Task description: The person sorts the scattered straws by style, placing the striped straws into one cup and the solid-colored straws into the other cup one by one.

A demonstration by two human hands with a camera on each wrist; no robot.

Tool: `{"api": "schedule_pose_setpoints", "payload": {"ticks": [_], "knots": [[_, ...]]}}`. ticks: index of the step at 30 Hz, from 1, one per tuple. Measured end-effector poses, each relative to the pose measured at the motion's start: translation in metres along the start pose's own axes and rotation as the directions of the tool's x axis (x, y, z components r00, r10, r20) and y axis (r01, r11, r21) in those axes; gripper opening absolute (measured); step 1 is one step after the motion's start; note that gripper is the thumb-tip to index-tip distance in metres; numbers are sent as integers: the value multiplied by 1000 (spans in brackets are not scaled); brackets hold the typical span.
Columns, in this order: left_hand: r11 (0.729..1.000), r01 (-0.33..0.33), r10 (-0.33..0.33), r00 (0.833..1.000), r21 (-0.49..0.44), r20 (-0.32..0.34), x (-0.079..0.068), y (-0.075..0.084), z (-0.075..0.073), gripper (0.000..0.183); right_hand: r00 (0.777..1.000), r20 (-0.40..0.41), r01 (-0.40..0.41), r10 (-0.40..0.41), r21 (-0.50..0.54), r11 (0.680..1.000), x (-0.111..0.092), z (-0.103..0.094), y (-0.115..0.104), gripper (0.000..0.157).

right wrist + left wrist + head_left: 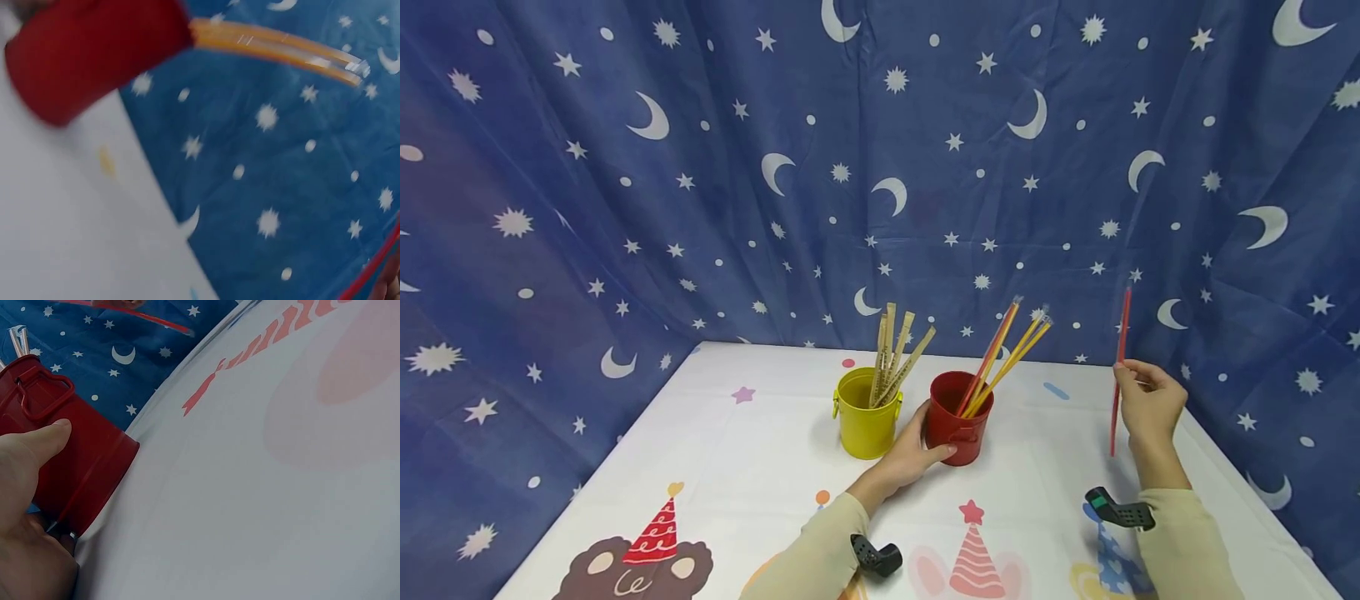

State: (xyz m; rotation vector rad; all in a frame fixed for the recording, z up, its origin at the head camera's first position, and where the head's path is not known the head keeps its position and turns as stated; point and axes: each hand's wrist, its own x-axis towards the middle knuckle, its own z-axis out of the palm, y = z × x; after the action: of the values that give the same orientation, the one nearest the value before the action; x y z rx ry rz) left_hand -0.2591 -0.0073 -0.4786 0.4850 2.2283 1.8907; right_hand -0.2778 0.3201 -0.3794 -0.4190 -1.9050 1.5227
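My left hand [912, 457] holds the small red bucket [956, 437] round its side, with the thumb across the front below the wire handle, as the left wrist view shows. Red and yellow-orange straws [1017, 354] in clear wrappers lean out of this bucket to the right. Off to the right, my right hand [1153, 402] pinches one long red straw [1123, 325] above the table, nearly upright and apart from the bucket. In the right wrist view only a bit of that hand [389, 284] and the red straw [374, 265] show at the lower right corner.
Left of the red bucket stands a yellow bucket [867, 431] with several flat, paper-wrapped sticks [891, 350] leaning right. A white tablecloth [760, 450] with printed party figures covers the table. Behind it hangs a blue curtain [820, 275] with moons and stars.
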Motion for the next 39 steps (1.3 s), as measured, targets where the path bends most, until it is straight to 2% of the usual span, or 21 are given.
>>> {"api": "schedule_pose_setpoints", "payload": {"ticks": [1, 3, 5, 8, 11, 16, 21, 23, 25, 27, 32, 35, 39], "knots": [[1000, 3, -3, 1000, 1, 1, -1, -1, 1, 87, 999, 7, -42, 42, 83, 996, -1, -1, -4, 7], [1000, 4, -4, 1000, 1, 1, -2, 0, 1, 87, 993, 38, -113, 107, 247, 962, -3, -2, -12, 6], [1000, 3, -3, 1000, 8, -5, -1, 0, 1, 86, 985, 96, -170, 144, 392, 904, -5, -2, -20, 9], [1000, -5, 5, 1000, 14, -11, 0, -1, 1, 86, 965, 216, -242, 147, 527, 815, -10, -3, -32, 4], [1000, -3, 3, 1000, 16, -8, 1, -3, 1, 86, 937, 334, -298, 104, 607, 736, -19, -3, -41, 6], [1000, 9, -9, 1000, 10, -10, -1, -4, 0, 86, 878, 477, -363, -26, 701, 613, -34, -1, -52, 9], [1000, -1, 1, 1000, 1, -12, 0, -3, -1, 86, 827, 542, -407, -148, 760, 506, -46, 7, -60, 19], [1000, -7, 7, 1000, -4, -9, 1, -3, -1, 86, 811, 555, -416, -185, 769, 485, -49, 11, -61, 23], [1000, -9, 9, 1000, -9, -5, 3, -3, 0, 86, 797, 568, -420, -207, 766, 487, -52, 15, -60, 25], [1000, -4, 4, 1000, -15, -5, 3, -3, -1, 86, 787, 580, -414, -211, 750, 517, -56, 20, -58, 25], [1000, 6, -6, 1000, -13, -1, 1, -3, 0, 86, 791, 590, -359, -160, 660, 660, -63, 31, -48, 20], [1000, 0, 0, 1000, -6, -6, 2, -2, 0, 85, 773, 623, -340, -116, 562, 754, -66, 38, -43, 12], [1000, -2, 2, 1000, 2, -6, 3, -2, 0, 85, 746, 664, -315, -52, 421, 851, -70, 47, -34, 4]]}}
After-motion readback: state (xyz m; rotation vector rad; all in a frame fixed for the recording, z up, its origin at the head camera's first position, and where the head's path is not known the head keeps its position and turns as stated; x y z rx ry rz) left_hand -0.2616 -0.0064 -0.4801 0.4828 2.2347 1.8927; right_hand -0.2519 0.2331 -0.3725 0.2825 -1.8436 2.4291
